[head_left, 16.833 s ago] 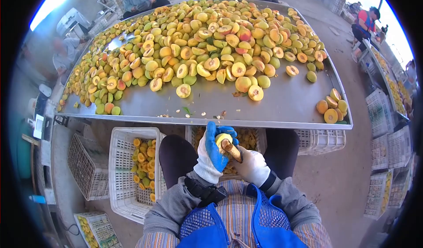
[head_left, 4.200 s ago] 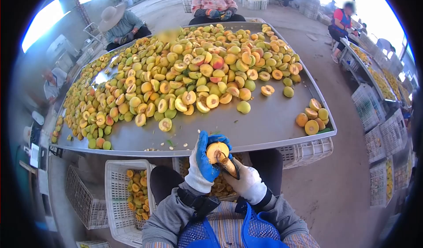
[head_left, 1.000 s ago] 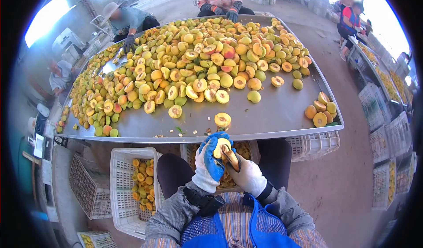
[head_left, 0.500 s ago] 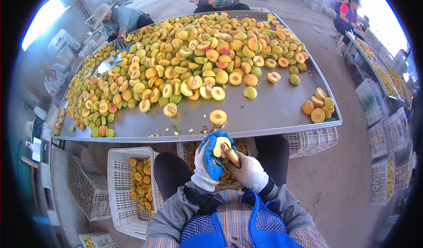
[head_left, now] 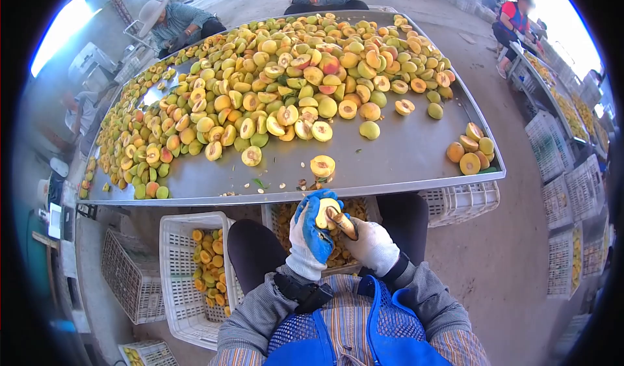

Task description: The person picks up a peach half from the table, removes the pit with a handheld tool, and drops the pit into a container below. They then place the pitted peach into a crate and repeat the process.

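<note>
My left hand (head_left: 311, 233), in a white glove with a blue coated palm, is closed around a pale yellow peach half (head_left: 324, 214), cut face showing. My right hand (head_left: 374, 246), in a white glove, grips a short brown pitting tool (head_left: 342, 223); its tip meets the cut face, and its exact shape is partly hidden. Both hands are over my lap, just in front of the table edge. Another peach half (head_left: 322, 166) lies cut side up on the metal table (head_left: 403, 155) ahead of them.
A large heap of halved peaches (head_left: 273, 86) covers much of the table, with a small group (head_left: 469, 155) at the right corner. White crates (head_left: 170, 268) stand left of my knees and below the table. A crate of cut pieces (head_left: 354, 210) sits between my legs. Other people sit around.
The tool has shifted slightly against the peach half, while both hands stay together. The person at the far left has drawn a gloved hand back from the heap.
</note>
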The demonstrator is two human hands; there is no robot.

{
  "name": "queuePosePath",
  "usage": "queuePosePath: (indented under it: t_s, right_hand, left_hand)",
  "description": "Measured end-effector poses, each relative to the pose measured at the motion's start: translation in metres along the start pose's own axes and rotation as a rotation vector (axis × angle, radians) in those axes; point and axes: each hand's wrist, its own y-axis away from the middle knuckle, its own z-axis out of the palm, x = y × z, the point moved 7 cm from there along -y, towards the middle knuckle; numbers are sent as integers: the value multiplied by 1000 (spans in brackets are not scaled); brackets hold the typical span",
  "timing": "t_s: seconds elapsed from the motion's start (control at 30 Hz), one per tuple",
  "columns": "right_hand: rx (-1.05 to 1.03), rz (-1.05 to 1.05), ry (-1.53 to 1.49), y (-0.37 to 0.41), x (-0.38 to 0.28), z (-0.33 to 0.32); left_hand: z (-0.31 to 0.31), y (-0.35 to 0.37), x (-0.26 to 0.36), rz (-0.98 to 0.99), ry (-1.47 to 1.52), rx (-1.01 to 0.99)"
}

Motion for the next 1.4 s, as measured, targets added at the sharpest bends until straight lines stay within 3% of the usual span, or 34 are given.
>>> queuePosePath:
  t_s: [0.03,0.07,0.1,0.2,0.43,0.5,0.57,0.7,0.77,0.83,0.9,0.97,1.03,1.1,1.13,1.17,1.23,1.3,1.33,1.37,1.4]
  right_hand:
    - [31,30,-21,0,-2,-2]
    - [62,61,-41,0,-2,-5]
    - [65,59,-36,1,-3,-7]
    - [118,-1,64,3,-8,-11]
    - [44,-116,164,8,2,1]
    - [25,-137,149,7,-1,2]
    - [-169,-26,-159,9,1,14]
    - [8,-139,85,6,-17,-3]
    - [-157,-24,-157,4,-15,10]
    - [-241,-3,-247,3,-19,17]
    - [-412,36,-429,3,-23,30]
    - [-461,-8,-462,0,-23,34]
    - [-507,-48,-494,-3,-15,48]
    - [-381,-198,-586,-9,-9,56]
    - [-365,-110,-349,-9,-11,43]
    - [-270,-83,127,-13,-19,25]
    - [-232,-145,260,-15,-17,21]
    - [-354,-147,-59,-6,-21,28]
    - [-338,-456,-535,-6,-39,47]
    - [-504,-341,-447,3,-15,61]
    - [-610,-183,-233,2,-10,67]
  left_hand:
    - [4,-1,10,158,-202,-34]
    - [3,-1,-10,-133,449,25]
    - [4,-2,-8,-129,453,22]
    - [0,-1,-7,-143,359,50]
    - [1,0,17,48,-216,-64]
    - [-5,0,-7,-361,284,62]
    - [-7,-4,-6,-364,277,71]
    - [-10,-11,8,-249,76,27]
    - [-10,-13,15,-238,47,42]
    - [-6,-9,19,-249,203,25]
    - [-4,-11,25,-117,370,-79]
    - [-6,-14,29,-75,334,-84]
    - [0,-16,35,-21,362,-245]
    - [0,-16,40,-24,394,-291]
    - [-2,-16,37,-93,262,-229]
    - [-6,-14,32,-164,130,-166]
    - [-5,-12,15,-441,-59,-174]
    - [-2,-6,15,-479,-181,-407]
    - [-5,-8,20,-324,-18,-447]
    - [-11,-8,26,-168,140,-484]
    - [-31,-8,27,-236,71,-230]
